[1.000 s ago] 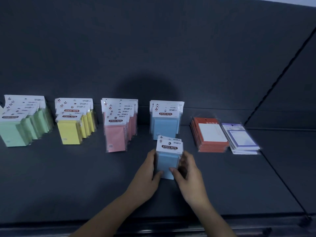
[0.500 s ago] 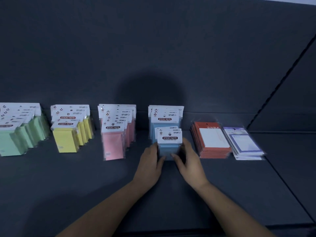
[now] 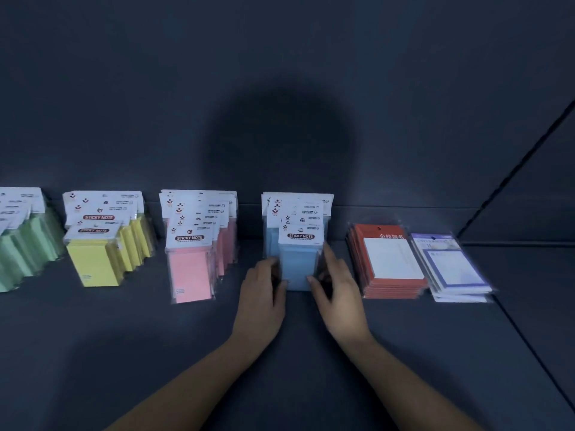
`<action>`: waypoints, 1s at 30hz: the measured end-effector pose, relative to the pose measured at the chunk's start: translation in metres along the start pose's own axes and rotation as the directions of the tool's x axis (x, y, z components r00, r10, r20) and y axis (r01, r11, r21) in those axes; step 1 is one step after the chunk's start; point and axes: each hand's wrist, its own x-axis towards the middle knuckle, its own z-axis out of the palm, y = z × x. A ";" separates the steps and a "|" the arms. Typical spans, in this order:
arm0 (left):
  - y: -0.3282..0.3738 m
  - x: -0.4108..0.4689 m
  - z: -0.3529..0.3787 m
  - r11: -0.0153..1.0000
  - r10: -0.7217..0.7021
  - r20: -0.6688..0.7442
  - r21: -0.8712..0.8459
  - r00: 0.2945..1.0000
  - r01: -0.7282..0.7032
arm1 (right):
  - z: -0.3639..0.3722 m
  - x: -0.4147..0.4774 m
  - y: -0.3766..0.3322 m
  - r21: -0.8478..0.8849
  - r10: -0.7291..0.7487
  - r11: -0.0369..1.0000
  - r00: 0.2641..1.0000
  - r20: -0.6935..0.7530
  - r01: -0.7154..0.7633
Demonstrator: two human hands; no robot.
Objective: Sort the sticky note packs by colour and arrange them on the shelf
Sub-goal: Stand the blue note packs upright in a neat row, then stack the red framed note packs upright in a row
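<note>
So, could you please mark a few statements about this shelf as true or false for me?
1. The left hand and right hand both hold the front blue pack. True.
2. The yellow row sits between the green row and the pink row. True.
3. The pink row stands right of the blue row. False: it stands to its left.
4. The orange stack stands upright. False: it lies flat, beside the purple stack.
</note>
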 end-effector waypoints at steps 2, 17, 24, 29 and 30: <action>0.000 0.000 0.000 1.000 -0.009 -0.019 0.001 1.000 0.009 | 0.001 0.000 0.001 0.005 -0.006 1.000 1.000 0.014 0.006; 0.006 0.001 -0.002 0.995 -0.057 -0.058 0.078 0.997 0.061 | -0.002 -0.001 0.003 0.095 -0.050 0.995 0.996 0.071 0.043; 0.005 0.000 -0.002 0.994 -0.070 -0.057 0.077 0.996 0.075 | 0.001 -0.002 0.001 -0.029 -0.081 0.996 0.991 0.109 0.085; 0.004 -0.001 -0.004 0.998 -0.053 -0.064 0.039 0.997 0.056 | 0.002 -0.005 -0.004 -0.126 -0.071 0.988 0.987 0.144 0.089; 0.004 0.000 -0.004 0.999 -0.044 -0.051 0.019 0.998 0.045 | 0.002 -0.005 -0.004 -0.133 -0.066 0.987 0.986 0.156 0.087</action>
